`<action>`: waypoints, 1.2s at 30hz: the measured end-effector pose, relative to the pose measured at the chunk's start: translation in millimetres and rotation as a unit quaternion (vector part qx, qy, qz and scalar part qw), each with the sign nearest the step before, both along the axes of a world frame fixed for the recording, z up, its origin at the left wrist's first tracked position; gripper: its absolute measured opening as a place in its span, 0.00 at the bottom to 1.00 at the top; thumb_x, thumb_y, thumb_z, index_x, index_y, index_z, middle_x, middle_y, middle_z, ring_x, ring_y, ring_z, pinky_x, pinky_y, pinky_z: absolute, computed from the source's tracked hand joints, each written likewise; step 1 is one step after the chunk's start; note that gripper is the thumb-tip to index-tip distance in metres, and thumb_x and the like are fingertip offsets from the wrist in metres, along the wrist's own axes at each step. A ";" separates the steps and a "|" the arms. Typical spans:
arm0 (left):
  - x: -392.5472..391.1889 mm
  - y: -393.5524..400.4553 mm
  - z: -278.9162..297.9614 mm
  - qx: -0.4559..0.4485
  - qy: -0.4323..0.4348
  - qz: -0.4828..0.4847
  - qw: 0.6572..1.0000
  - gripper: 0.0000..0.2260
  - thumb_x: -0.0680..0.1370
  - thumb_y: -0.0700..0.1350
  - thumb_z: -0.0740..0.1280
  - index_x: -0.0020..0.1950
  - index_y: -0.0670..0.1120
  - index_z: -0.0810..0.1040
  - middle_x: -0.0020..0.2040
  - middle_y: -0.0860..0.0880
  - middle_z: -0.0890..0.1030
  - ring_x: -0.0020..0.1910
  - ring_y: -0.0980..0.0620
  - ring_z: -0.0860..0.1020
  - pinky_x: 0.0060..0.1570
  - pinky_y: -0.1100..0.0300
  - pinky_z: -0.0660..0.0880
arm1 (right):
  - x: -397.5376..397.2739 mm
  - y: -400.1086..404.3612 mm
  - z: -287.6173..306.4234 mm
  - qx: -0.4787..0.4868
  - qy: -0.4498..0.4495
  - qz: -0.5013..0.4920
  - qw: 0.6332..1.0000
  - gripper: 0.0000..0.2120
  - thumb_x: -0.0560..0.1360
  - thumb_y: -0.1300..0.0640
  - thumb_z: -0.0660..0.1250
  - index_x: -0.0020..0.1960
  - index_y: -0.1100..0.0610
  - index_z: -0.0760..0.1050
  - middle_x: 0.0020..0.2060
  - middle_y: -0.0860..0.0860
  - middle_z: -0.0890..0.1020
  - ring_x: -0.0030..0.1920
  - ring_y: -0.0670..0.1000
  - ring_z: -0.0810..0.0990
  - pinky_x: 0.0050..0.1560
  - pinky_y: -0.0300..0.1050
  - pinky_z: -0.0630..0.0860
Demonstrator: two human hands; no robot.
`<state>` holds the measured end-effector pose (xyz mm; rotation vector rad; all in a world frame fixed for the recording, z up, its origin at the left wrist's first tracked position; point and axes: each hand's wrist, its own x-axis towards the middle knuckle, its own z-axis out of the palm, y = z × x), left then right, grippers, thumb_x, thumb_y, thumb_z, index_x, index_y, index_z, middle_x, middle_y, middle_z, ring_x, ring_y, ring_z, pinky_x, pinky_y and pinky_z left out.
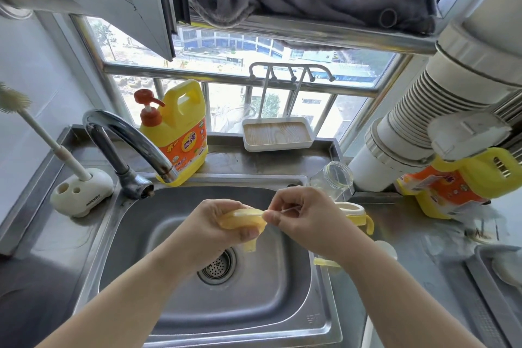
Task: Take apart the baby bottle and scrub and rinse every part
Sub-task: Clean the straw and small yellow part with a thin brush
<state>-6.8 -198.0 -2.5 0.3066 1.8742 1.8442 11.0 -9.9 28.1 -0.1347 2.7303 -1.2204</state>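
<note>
Over sink (135, 234), left hand (217, 223) clenches yellow silicone teat (243, 220); right hand (299, 215) pinches thin straw (288, 209), long axis sideways, pointing rightward out of teat.

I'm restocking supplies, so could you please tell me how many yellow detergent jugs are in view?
2. One pump-top detergent jug stands upright behind the faucet by the window. A second jug lies tipped on the counter at right, partly hidden beneath the white duct.

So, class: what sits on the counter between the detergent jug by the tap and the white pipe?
In the head view, a white wood-lined tray with a hook rack.
</note>
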 end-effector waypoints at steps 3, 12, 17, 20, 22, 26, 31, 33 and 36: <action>-0.9 -2.1 0.5 0.042 -0.022 0.021 0.999 0.10 0.64 0.39 0.74 0.43 0.41 0.84 0.39 0.43 0.82 0.37 0.54 0.78 0.38 0.67 0.74 | -0.6 12.4 1.4 -0.013 -0.012 -0.022 1.000 0.11 0.71 0.55 0.72 0.32 0.50 0.75 0.21 0.41 0.70 0.25 0.41 0.68 0.32 0.30 0.62; -2.9 -3.7 -1.6 0.161 -0.081 0.039 0.983 0.24 0.54 0.50 0.83 0.44 0.41 0.84 0.42 0.43 0.83 0.41 0.51 0.80 0.43 0.63 0.77 | -0.6 13.4 6.4 -0.050 -0.013 -0.024 0.998 0.09 0.72 0.55 0.71 0.34 0.56 0.77 0.21 0.43 0.67 0.25 0.43 0.64 0.30 0.33 0.62; -2.0 0.7 3.8 0.116 -0.081 0.005 0.990 0.13 0.63 0.44 0.76 0.44 0.41 0.83 0.41 0.44 0.82 0.40 0.52 0.78 0.44 0.61 0.77 | -0.2 5.2 2.4 -0.035 -0.002 -0.029 0.999 0.10 0.72 0.54 0.71 0.34 0.55 0.76 0.21 0.44 0.67 0.25 0.43 0.64 0.29 0.31 0.61; 0.4 -3.0 6.7 0.001 -0.043 -0.030 0.999 0.10 0.66 0.43 0.73 0.45 0.43 0.80 0.39 0.46 0.79 0.39 0.51 0.76 0.43 0.59 0.73 | -0.9 14.7 1.4 0.005 -0.020 -0.033 0.999 0.12 0.72 0.53 0.71 0.31 0.49 0.74 0.20 0.41 0.70 0.25 0.41 0.68 0.31 0.29 0.64; 0.1 -3.8 4.4 -0.051 -0.029 -0.018 0.998 0.08 0.64 0.43 0.74 0.41 0.45 0.79 0.37 0.48 0.78 0.37 0.53 0.75 0.41 0.62 0.71 | 1.3 17.8 -1.3 0.016 -0.024 -0.037 0.999 0.12 0.72 0.53 0.71 0.31 0.47 0.74 0.22 0.39 0.72 0.27 0.39 0.70 0.32 0.29 0.66; 4.3 -1.6 2.8 -0.025 -0.077 0.052 0.995 0.12 0.60 0.40 0.75 0.40 0.39 0.79 0.33 0.46 0.77 0.31 0.55 0.75 0.32 0.67 0.73 | 7.7 16.9 -10.4 0.034 -0.019 -0.052 0.998 0.12 0.71 0.52 0.71 0.31 0.49 0.75 0.21 0.41 0.71 0.26 0.40 0.70 0.33 0.30 0.65; 9.1 -3.4 1.4 -0.006 -0.087 0.068 0.994 0.12 0.62 0.42 0.72 0.44 0.40 0.82 0.35 0.48 0.80 0.35 0.55 0.76 0.38 0.68 0.72 | 11.0 11.4 -1.1 0.003 -0.004 -0.069 0.998 0.11 0.72 0.53 0.71 0.32 0.52 0.75 0.19 0.42 0.69 0.25 0.41 0.67 0.31 0.31 0.63; 9.5 -3.6 0.1 -0.026 -0.076 0.066 0.995 0.13 0.64 0.43 0.69 0.46 0.42 0.82 0.37 0.49 0.80 0.37 0.56 0.76 0.42 0.66 0.71 | 12.8 5.4 7.7 -0.003 0.001 -0.057 0.998 0.11 0.72 0.54 0.71 0.32 0.51 0.75 0.19 0.42 0.68 0.24 0.41 0.68 0.30 0.30 0.64; 11.1 -3.0 1.3 -0.058 -0.027 0.068 0.996 0.11 0.65 0.46 0.69 0.47 0.47 0.82 0.40 0.48 0.82 0.40 0.55 0.79 0.46 0.64 0.73 | 13.6 -2.6 13.3 0.034 0.026 -0.050 0.998 0.12 0.71 0.51 0.71 0.31 0.49 0.74 0.21 0.42 0.71 0.27 0.41 0.70 0.36 0.30 0.63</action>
